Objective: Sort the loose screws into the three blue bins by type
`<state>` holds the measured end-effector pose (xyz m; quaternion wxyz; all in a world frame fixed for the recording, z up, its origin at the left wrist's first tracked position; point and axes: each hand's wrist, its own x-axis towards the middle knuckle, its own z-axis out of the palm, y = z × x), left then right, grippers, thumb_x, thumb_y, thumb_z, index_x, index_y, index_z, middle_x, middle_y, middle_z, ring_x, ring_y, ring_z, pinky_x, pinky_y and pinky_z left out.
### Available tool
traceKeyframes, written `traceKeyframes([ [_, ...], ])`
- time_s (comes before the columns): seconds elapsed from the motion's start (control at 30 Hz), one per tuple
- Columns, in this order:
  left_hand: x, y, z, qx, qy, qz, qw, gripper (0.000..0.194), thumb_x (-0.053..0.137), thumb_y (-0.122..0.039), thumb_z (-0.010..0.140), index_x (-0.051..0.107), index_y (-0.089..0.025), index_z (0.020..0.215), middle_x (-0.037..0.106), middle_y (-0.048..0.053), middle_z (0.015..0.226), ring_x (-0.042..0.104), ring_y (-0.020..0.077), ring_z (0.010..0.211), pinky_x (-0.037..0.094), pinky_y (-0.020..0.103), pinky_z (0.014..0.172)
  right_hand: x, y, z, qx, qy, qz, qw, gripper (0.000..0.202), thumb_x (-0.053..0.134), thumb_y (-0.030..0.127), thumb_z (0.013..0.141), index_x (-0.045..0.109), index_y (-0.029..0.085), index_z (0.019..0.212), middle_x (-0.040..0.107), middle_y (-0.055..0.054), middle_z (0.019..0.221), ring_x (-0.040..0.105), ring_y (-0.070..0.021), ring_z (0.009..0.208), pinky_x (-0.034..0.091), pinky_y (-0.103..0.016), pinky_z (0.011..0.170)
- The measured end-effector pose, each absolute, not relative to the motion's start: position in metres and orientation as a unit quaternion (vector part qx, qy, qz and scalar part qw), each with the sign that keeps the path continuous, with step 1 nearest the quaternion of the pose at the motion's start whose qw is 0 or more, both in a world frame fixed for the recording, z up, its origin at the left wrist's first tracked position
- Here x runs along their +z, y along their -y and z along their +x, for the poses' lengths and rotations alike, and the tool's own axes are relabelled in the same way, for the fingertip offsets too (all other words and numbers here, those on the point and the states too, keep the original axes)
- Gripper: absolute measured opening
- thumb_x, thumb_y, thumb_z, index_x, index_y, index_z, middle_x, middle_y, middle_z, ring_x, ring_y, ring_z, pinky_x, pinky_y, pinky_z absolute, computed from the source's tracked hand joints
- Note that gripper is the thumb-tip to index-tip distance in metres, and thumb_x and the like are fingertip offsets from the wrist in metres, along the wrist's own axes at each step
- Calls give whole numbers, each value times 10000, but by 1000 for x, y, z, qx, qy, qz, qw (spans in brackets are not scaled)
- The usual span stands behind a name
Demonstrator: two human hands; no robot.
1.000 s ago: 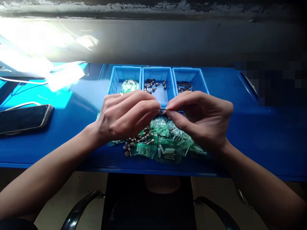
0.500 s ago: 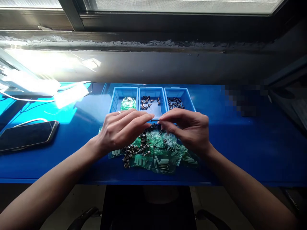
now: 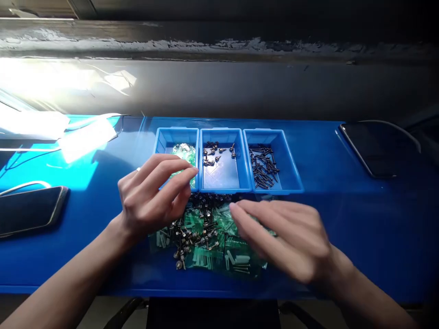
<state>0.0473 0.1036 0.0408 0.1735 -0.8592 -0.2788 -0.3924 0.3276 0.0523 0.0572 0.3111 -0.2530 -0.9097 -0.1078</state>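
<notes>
My left hand (image 3: pixel 159 192) hovers over the front of the left blue bin (image 3: pixel 161 141), fingers curled and thumb against the fingers; anything between them is hidden. My right hand (image 3: pixel 288 237), slightly blurred, is above the right side of a pile of small hardware. Its thumb and forefinger tips come together, and what they hold, if anything, does not show. In the pile are green plastic packets (image 3: pixel 202 258) with pale wall plugs and screws, and loose bolts with washers (image 3: pixel 183 237). Green packets (image 3: pixel 185 151) lie in the left bin, partly behind my left hand.
The middle bin (image 3: pixel 222 180) holds several short bolts (image 3: pixel 212 147); the right bin (image 3: pixel 291 178) holds dark screws (image 3: pixel 264 169). One phone (image 3: pixel 32 210) lies at the left, another (image 3: pixel 368 148) at the far right. White cables (image 3: pixel 92 122) cross the back left of the blue table (image 3: pixel 113 269).
My hands, close together in front of the bins before, have moved apart: the left to the left, the right down and rightward over the pile. The view has tilted downward.
</notes>
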Motion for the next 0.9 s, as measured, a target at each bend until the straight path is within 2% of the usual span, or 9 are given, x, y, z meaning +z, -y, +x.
traceKeyframes([
  [0.1,41,-105,46,-401,274,-854,185,194,725,-35,887,761,-84,1071,787,118,972,758,265,879,605,352,652,52,-46,316,-166,922,-253,241,167,663,-42,947,794,-26,1048,844,-180,885,770,-228,615,537,-342,472],
  [0.27,46,-108,41,-401,277,-846,215,229,739,-8,862,731,-116,1063,782,84,981,736,227,857,570,316,612,38,-52,307,-199,918,-311,142,273,613,-100,905,807,8,1063,802,-119,843,693,-196,543,445,-329,422],
  [0.43,47,-108,40,-324,263,-889,189,165,693,-98,985,706,-140,1144,790,100,1152,768,246,969,600,312,600,33,-57,309,-205,920,-300,147,277,541,-79,974,781,59,961,740,-71,779,631,-163,522,406,-323,437],
  [0.57,43,-106,40,-266,252,-918,154,151,663,-179,1059,701,-152,1203,773,119,1313,790,293,1158,690,338,700,35,-51,313,-162,924,-282,202,196,586,-6,1037,767,71,1036,797,-110,940,727,-167,691,521,-300,540],
  [0.67,42,-105,40,-257,241,-927,131,164,688,-197,1061,711,-150,1216,784,116,1318,786,318,1225,737,387,794,44,-44,310,10,884,-300,359,112,714,63,1017,781,134,1071,826,-84,1001,781,-165,820,608,-270,627],
  [0.7,42,-105,39,-261,239,-927,122,175,706,-198,1054,717,-146,1220,791,116,1306,790,320,1223,745,404,815,48,-43,308,120,844,-324,410,114,749,69,995,794,159,1049,836,-61,980,787,-154,804,624,-259,622],
  [0.77,43,-106,38,-272,237,-927,105,211,747,-195,1034,728,-135,1235,798,120,1293,798,324,1208,755,434,838,56,-46,305,331,732,-377,460,107,795,92,968,821,189,1005,826,-9,843,756,-120,628,620,-226,518],
  [0.83,44,-107,37,-274,236,-928,88,255,784,-194,1014,735,-121,1254,797,125,1302,796,329,1215,758,461,873,61,-53,305,460,617,-416,485,111,806,111,967,849,194,1026,840,-9,807,775,-137,578,661,-224,503],
  [0.9,45,-108,36,-266,235,-932,75,296,807,-195,1001,736,-112,1277,789,128,1326,782,334,1251,753,477,925,62,-61,309,502,549,-430,511,191,777,110,989,855,203,1136,884,-58,987,870,-208,806,753,-286,678],
])
